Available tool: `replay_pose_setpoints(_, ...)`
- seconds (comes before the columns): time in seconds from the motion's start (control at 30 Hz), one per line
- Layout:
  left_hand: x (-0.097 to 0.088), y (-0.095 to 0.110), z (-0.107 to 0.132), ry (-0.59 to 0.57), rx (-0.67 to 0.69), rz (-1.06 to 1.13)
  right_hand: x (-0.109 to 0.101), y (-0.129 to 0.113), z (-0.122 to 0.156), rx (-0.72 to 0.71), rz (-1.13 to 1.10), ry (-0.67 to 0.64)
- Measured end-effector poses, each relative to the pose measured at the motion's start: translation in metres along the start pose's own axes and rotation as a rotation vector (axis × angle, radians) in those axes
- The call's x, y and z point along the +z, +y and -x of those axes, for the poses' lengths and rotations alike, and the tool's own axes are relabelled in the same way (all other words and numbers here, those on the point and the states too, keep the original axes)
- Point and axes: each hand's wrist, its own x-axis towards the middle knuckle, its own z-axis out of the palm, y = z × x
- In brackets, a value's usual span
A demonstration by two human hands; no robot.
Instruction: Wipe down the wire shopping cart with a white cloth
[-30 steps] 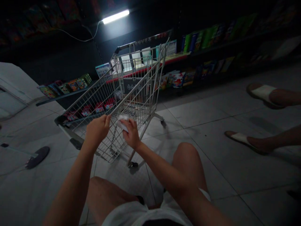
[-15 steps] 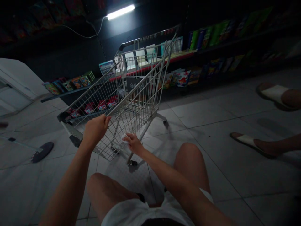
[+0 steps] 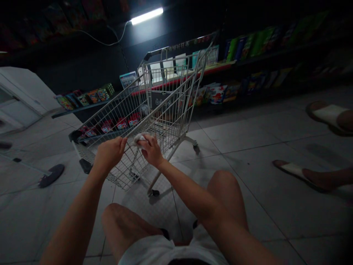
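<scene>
A metal wire shopping cart [image 3: 165,95] stands on the tiled floor in front of my bent knees. My left hand [image 3: 109,154] is closed around the cart's near top rim. My right hand [image 3: 149,149] is closed on a small white cloth [image 3: 138,138], pressed against the wire side of the cart just right of my left hand. The cart's basket looks bare inside.
Dark shelves [image 3: 226,66] of coloured packets run along the back. Another person's feet in white sandals [image 3: 328,114] rest on the floor at right. A white cabinet [image 3: 19,99] stands at left, and a dark round base [image 3: 51,175] lies on the floor.
My right hand with the cloth dropped down the cart's side, then rose back up to the rim beside my left hand. The left hand kept its hold.
</scene>
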Motion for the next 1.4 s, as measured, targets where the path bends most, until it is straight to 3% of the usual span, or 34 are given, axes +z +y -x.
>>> replay_pose_setpoints(0.1,0.002,-0.01,0.002,-0.02,-0.004,0.012,0.01,0.005,0.036,0.029,-0.014,-0.122)
replay_pose_setpoints(0.17,0.003,-0.016,0.005,-0.024,-0.005,0.017,0.004,-0.004,0.038,0.031,-0.032,-0.097)
replay_pose_setpoints(0.3,0.005,-0.025,0.011,-0.015,0.008,0.028,-0.019,-0.043,-0.007,-0.088,0.0,0.051)
replay_pose_setpoints(0.43,0.005,-0.031,0.018,-0.005,0.032,0.053,-0.032,-0.058,-0.054,-0.216,0.13,0.031)
replay_pose_setpoints(0.53,0.005,-0.039,0.025,-0.006,0.031,0.093,-0.05,-0.024,-0.073,-0.217,0.199,0.087)
replay_pose_setpoints(0.67,0.005,-0.052,0.033,-0.025,0.01,0.107,-0.092,0.048,-0.095,-0.06,0.2,0.268)
replay_pose_setpoints(0.73,0.003,-0.052,0.033,-0.052,-0.013,0.075,-0.104,0.062,-0.102,0.009,0.175,0.299)
replay_pose_setpoints(0.8,0.0,-0.045,0.03,-0.073,-0.044,0.023,-0.102,0.049,-0.1,0.037,0.172,0.265)
replay_pose_setpoints(0.87,-0.007,-0.03,0.022,-0.055,-0.08,0.006,-0.088,0.016,-0.09,0.01,0.183,0.192)
replay_pose_setpoints(0.97,-0.017,-0.003,0.003,0.047,-0.099,0.118,-0.063,-0.032,-0.069,-0.116,0.191,0.061)
replay_pose_setpoints(1.03,-0.021,0.013,-0.011,0.096,-0.08,0.232,-0.057,-0.042,-0.062,-0.188,0.195,0.004)
replay_pose_setpoints(1.1,-0.022,0.024,-0.024,0.129,-0.056,0.337,-0.062,-0.027,-0.064,-0.189,0.197,0.014)
replay_pose_setpoints(1.17,-0.02,0.029,-0.035,0.128,-0.05,0.387,-0.074,0.003,-0.072,-0.12,0.18,0.092)
replay_pose_setpoints(1.27,-0.016,0.032,-0.044,0.044,0.001,0.333,-0.09,0.042,-0.083,0.021,0.13,0.244)
replay_pose_setpoints(1.4,-0.014,0.037,-0.049,0.005,0.078,0.2,-0.076,0.042,-0.074,0.072,0.108,0.279)
